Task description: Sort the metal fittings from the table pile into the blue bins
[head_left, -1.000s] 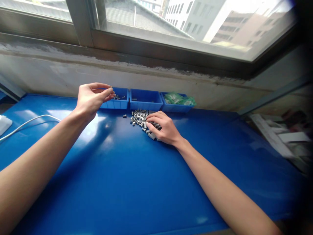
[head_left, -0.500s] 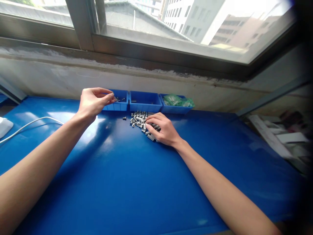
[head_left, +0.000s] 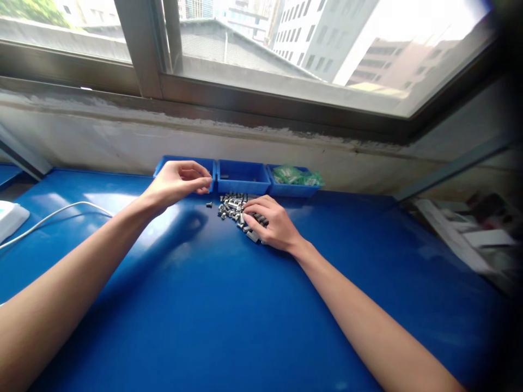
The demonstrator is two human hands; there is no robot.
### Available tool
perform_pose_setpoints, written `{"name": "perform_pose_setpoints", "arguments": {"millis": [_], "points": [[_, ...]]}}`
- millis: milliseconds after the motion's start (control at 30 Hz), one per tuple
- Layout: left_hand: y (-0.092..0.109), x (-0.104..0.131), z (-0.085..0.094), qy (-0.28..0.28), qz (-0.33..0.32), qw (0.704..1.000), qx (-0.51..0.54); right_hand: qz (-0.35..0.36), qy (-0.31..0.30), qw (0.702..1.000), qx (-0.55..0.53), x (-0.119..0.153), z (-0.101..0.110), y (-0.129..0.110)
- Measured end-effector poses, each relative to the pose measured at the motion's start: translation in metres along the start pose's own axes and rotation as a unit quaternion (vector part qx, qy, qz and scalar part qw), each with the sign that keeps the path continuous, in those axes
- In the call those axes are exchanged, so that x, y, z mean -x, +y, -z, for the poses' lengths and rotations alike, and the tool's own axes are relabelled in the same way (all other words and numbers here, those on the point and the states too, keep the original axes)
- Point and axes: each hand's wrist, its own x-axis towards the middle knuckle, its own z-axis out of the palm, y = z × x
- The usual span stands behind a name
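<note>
My left hand [head_left: 182, 182] hovers in front of the left blue bin [head_left: 163, 161], thumb and index finger pinched together; whatever is between the tips is too small to make out. My right hand [head_left: 275, 223] rests on the right side of a pile of metal screws and spacers [head_left: 233, 206], fingers curled over the parts, and what it grips is hidden. A single screw [head_left: 209, 204] lies on the blue table left of the pile. The middle blue bin [head_left: 244, 185] holds a few small parts. Green bags [head_left: 291, 175] fill the right blue bin [head_left: 294, 190].
A white device [head_left: 12, 219] with a white cable [head_left: 61, 209] sits at the left on the blue table [head_left: 229, 305]. Behind the bins are a wall and window [head_left: 253, 109]. Blurred items [head_left: 486, 237] stand beyond the right edge.
My left hand has moved right and slightly down from over the left bin toward the pile. My right hand stays at the pile. The view has shifted slightly.
</note>
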Motion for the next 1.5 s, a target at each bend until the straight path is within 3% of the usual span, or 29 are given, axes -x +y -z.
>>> {"name": "perform_pose_setpoints", "arguments": {"millis": [100,233,533,1000,1067,1133,1200,1267,1367,1500], "points": [[0.0,0.0,-0.004,-0.034,0.001,0.999,0.03,-0.001,-0.001,1.0,0.001,0.0,0.0,-0.001],[-0.005,-0.002,-0.003,-0.033,0.014,0.996,0.084,-0.002,0.0,1.0,-0.001,0.0,0.0,0.0],[-0.014,-0.008,0.004,0.125,0.059,0.978,0.158,-0.002,0.001,1.0,-0.001,0.0,0.001,-0.001],[-0.018,-0.007,0.003,0.153,0.01,0.985,0.082,0.004,0.001,1.0,0.001,0.0,0.0,0.0],[-0.016,-0.005,0.004,0.127,-0.007,0.992,0.024,0.004,0.002,1.0,0.002,0.0,0.0,0.0],[-0.013,-0.003,0.006,0.045,-0.041,0.994,-0.089,0.003,0.002,1.0,0.002,0.0,0.0,0.0],[-0.01,-0.001,0.007,-0.067,-0.091,0.968,-0.223,0.003,0.002,1.0,0.002,0.0,0.0,0.0],[-0.01,0.0,0.007,-0.151,-0.145,0.923,-0.322,0.003,0.001,1.0,0.001,0.0,0.0,0.0],[-0.016,-0.002,0.005,-0.189,-0.188,0.89,-0.371,0.003,0.001,1.0,-0.001,0.0,0.0,0.0],[-0.026,-0.006,0.004,-0.187,-0.201,0.887,-0.37,-0.005,0.0,1.0,-0.002,0.0,0.0,-0.001]]}}
